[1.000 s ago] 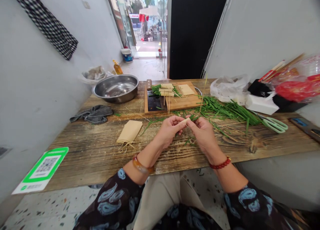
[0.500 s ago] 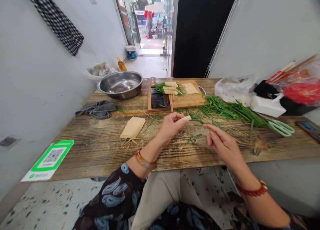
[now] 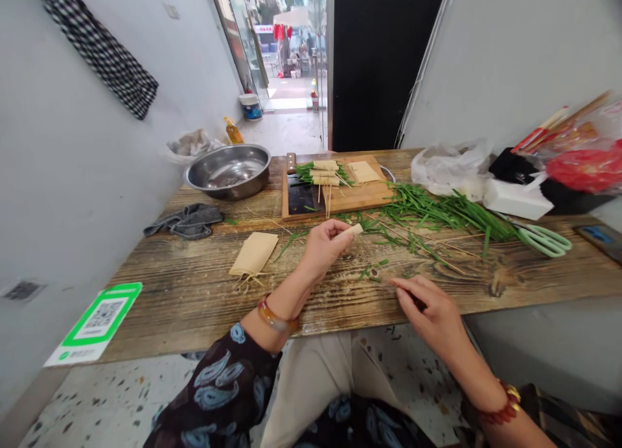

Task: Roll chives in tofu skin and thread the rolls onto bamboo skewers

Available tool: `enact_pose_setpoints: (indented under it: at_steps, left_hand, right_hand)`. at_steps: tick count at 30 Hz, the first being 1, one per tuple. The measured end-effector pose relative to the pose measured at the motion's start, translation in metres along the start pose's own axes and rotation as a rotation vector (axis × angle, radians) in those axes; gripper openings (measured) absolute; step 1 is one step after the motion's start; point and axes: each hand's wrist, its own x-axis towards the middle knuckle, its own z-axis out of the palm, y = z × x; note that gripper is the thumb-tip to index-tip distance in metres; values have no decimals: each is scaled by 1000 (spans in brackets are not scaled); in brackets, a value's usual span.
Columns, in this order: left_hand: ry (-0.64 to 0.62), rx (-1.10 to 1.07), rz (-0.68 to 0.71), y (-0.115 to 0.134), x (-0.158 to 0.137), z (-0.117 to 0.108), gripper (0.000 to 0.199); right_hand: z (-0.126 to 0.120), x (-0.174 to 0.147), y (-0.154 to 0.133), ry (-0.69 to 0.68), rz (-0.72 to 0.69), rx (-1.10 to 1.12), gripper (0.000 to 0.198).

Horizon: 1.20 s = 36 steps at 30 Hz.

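My left hand (image 3: 326,244) is closed around a small pale beige roll, seemingly tofu skin (image 3: 357,229), whose end sticks out past the fingertips above the table. Lower and to the right, my right hand (image 3: 427,305) hovers near the table's front edge, index finger stretched forward and thumb apart, with nothing visible in it. Cut green chive pieces (image 3: 373,270) lie between the hands. Left of my left hand is a stack of tofu sheets (image 3: 254,253). Finished-looking skewered rolls with chives (image 3: 324,173) rest on the wooden cutting board (image 3: 364,200).
A cleaver (image 3: 300,195) lies on the board beside more sheets (image 3: 363,172). Long chives (image 3: 437,209), thin skewers (image 3: 444,260) and green-handled scissors (image 3: 544,240) spread rightward. A steel basin (image 3: 228,172), grey cloth (image 3: 187,221) and QR card (image 3: 97,321) are on the left.
My right hand has drawn back toward the table's front edge, away from the roll. My left hand still grips the roll. The view has shifted slightly.
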Motion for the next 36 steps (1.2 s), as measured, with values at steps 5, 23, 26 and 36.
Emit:
enact_pose_setpoints:
  at_steps: [5,23,26,36]
  left_hand:
    - [2,35,14,0,0,0,19]
    - [14,118,65,2,-1,0,17]
    - [23,114,69,2,-1,0,17]
    - [43,74,56,2,0,-2,20]
  right_hand:
    - [3,5,-5,-91,-21,-42,31]
    - [3,10,-8,-195,82,35,32]
    - [0,9,-10,-201,78,23,32]
    - [-2,5,-11,-243,107,51,35]
